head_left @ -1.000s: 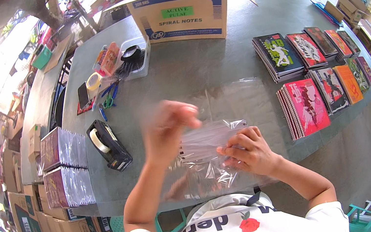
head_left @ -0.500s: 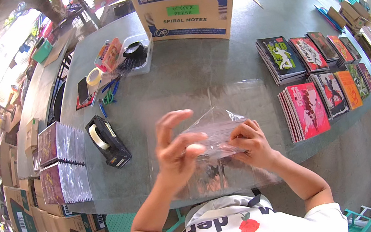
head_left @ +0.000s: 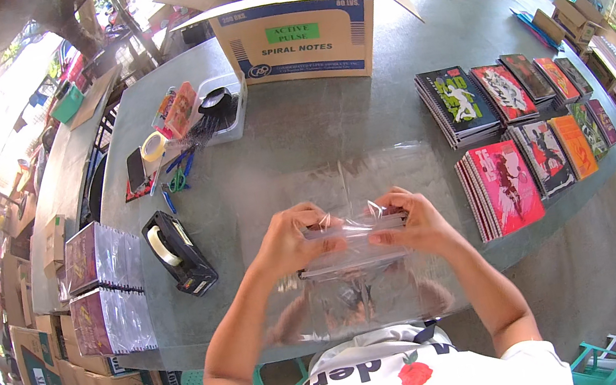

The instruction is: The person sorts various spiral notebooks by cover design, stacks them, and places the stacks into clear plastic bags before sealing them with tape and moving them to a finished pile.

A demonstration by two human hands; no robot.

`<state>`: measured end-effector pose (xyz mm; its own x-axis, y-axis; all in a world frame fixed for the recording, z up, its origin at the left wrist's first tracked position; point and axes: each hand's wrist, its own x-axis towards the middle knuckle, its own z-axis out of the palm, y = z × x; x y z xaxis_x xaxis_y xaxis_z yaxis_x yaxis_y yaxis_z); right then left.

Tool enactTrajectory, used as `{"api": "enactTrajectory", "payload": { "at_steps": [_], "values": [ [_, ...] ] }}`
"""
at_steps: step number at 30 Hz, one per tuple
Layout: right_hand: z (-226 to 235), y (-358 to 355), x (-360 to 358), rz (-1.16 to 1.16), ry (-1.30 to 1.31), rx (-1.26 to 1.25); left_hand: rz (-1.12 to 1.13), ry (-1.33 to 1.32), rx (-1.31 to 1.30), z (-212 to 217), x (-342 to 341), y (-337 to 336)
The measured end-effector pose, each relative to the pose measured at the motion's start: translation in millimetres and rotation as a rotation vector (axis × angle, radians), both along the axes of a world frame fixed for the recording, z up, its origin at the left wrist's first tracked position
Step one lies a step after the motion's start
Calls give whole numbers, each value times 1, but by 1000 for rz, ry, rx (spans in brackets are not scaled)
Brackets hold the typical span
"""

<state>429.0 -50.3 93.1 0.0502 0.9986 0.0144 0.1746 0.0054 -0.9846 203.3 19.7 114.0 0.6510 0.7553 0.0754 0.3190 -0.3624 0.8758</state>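
Observation:
Close in front of me, a bundle wrapped in clear plastic [head_left: 356, 256] is held between both hands; glare hides what is inside. My left hand [head_left: 295, 237] is closed round its left end, thumb toward the middle. On the opposite end, my right hand [head_left: 416, 221] grips with its thumb pointing inward. Beneath them a clear plastic sheet [head_left: 391, 171] lies spread on the grey table [head_left: 315, 138], shiny and creased near my shirt. A black tape dispenser [head_left: 180, 252] stands left of my left hand.
Plastic-wrapped notebooks [head_left: 104, 323] sit at the table's left edge. Spiral notebooks [head_left: 506, 186] stand in several stacks at right. An open cardboard box [head_left: 299, 50] is at the back. Left of it are a clear tub [head_left: 233, 129], a tape roll [head_left: 152, 146], a phone [head_left: 136, 168] and scissors [head_left: 177, 181].
My left hand, raised with fingers apart before, has come down and closed on the bundle's left end. My right hand keeps its hold. The view has shifted slightly.

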Motion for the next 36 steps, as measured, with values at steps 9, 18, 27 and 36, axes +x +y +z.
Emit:
{"api": "enactTrajectory", "payload": {
  "at_steps": [9, 18, 27, 36],
  "values": [
    [40, -5, -19, 334, -784, 516, -220, 295, 556, 43, 15, -31],
    [35, -41, 8, 372, -837, 658, -154, 104, 1004, -8, 8, -75],
    [22, -20, -20, 536, -1075, 553, -20, 70, 949, 32, 1, -83],
    [28, -32, -25, 615, -1062, 480, 53, 436, 636, -6, -30, -52]
  ]
}}
